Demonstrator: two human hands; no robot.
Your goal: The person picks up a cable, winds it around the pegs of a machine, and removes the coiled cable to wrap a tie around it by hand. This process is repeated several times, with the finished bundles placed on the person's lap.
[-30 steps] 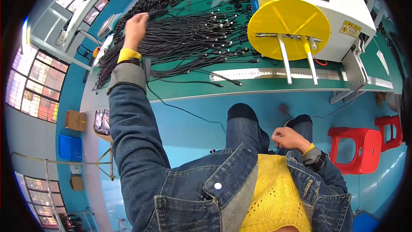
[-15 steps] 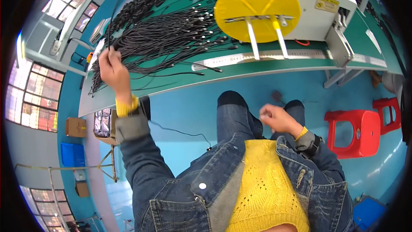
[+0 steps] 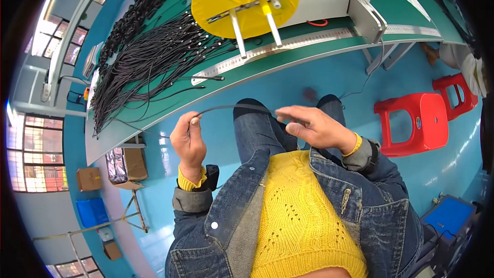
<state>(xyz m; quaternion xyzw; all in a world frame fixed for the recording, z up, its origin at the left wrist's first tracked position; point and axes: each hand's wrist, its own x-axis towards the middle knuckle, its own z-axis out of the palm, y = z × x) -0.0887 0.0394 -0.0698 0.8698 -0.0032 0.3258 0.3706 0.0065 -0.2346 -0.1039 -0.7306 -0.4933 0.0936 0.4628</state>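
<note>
My left hand (image 3: 189, 141) is closed, with thumb and fingers pinching a black cable (image 3: 226, 106) in front of the table edge. From there the cable arches over my left knee toward my right hand (image 3: 311, 126). The right hand's fingers are stretched out with the thumb apart, and their tips are at the cable's far part; its end is hidden there. Beyond my left hand, a large bundle of black cables (image 3: 139, 54) with small connectors lies on the green table (image 3: 288, 54). Two cable ends stick out toward the table's front edge.
A white machine (image 3: 329, 0) with a yellow disc (image 3: 244, 0) and two white rods stands on the table. A steel ruler (image 3: 329, 36) lies before it, and a metal bracket (image 3: 368, 18) stands at its right. Red stools (image 3: 432, 123) are on the right; cardboard boxes (image 3: 136, 164) are low on the left.
My left hand has come down from over the cable bundle toward my lap, bringing the cable. My right hand has risen and straightened its fingers by the cable. The view has shifted right.
</note>
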